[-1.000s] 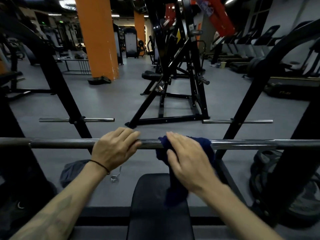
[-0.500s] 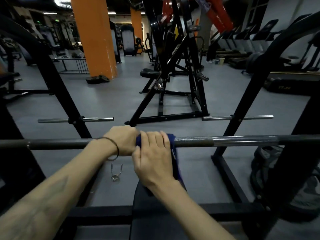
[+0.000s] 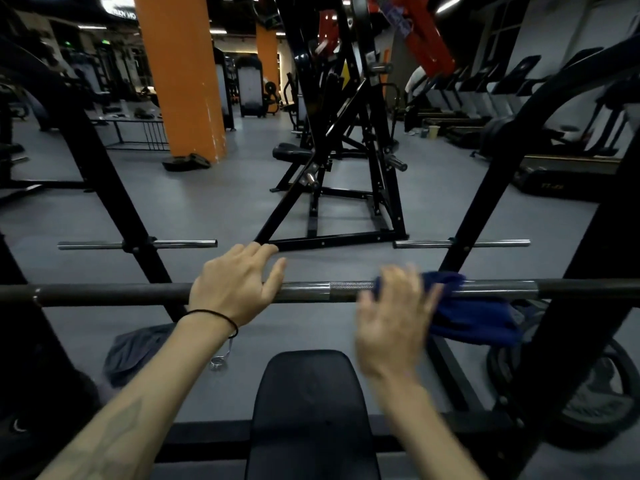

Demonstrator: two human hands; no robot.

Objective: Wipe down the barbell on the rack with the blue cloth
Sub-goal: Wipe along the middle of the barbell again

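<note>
Blue cloth point(image 3: 474, 313) slid right along barbell point(image 3: 311, 292), hands apart

Gym floor: racked barbell point(image 3: 138, 293), bench point(image 3: 311, 410), treadmills point(image 3: 485, 98), weight machines point(image 3: 339, 150).

Left arm: we reach it forward from the lower left, forearm bare, a thin black band round the wrist.
Left hand point(image 3: 235, 289): we rest it palm down, fingers straight and close together, thumb angled out to the right.
Right arm: we extend it from the lower right, blurred.
Right hand point(image 3: 393, 323): back toward us, fingers spread and pointing up; blur hides whether they curl.
</note>
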